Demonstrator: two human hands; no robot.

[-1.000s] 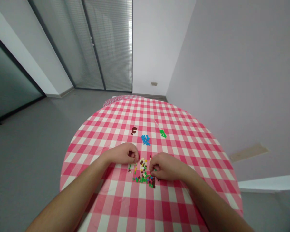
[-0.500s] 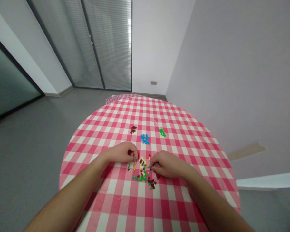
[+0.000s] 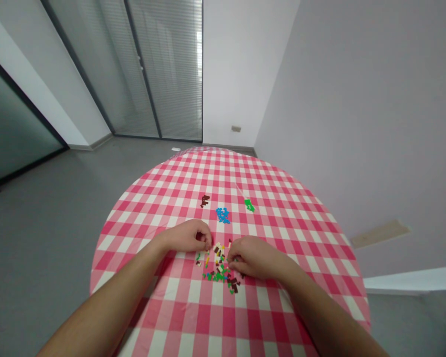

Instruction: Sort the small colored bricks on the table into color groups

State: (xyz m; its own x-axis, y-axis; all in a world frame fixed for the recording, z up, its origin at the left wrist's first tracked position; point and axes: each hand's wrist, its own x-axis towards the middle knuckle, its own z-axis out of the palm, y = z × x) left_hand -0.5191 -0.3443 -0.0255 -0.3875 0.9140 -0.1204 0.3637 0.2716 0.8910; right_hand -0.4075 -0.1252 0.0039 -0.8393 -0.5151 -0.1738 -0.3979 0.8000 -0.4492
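From the head cam: two bare hands at the near side of a round bench [image 3: 113, 223] covered in pink-and-white gingham cloth [image 3: 293, 243]. The left hand [image 3: 186, 236] has its fingers [image 3: 207, 241] drawn together, tips pinched at the upper-left edge of a mixed heap of tiny plastic bricks [image 3: 218, 267]; can't tell if a piece is held. The right hand [image 3: 250, 258] curls over the heap's right side, fingers down among the bits, not clearly clamped on anything. The heap shows green, brown, yellow and white pieces, loosely spread btwn the hands. Farther out, well apart from it and each other, lie a brown cluster [image 3: 205, 201], a blue cluster [image 3: 222, 215] and a green cluster [image 3: 249, 205]. So three colours sit gathered; most pieces remain mixed. No brand, label or writing legible. Behind: grey floor [image 3: 40, 248], glass partition w/ blinds [image 3: 163, 69].
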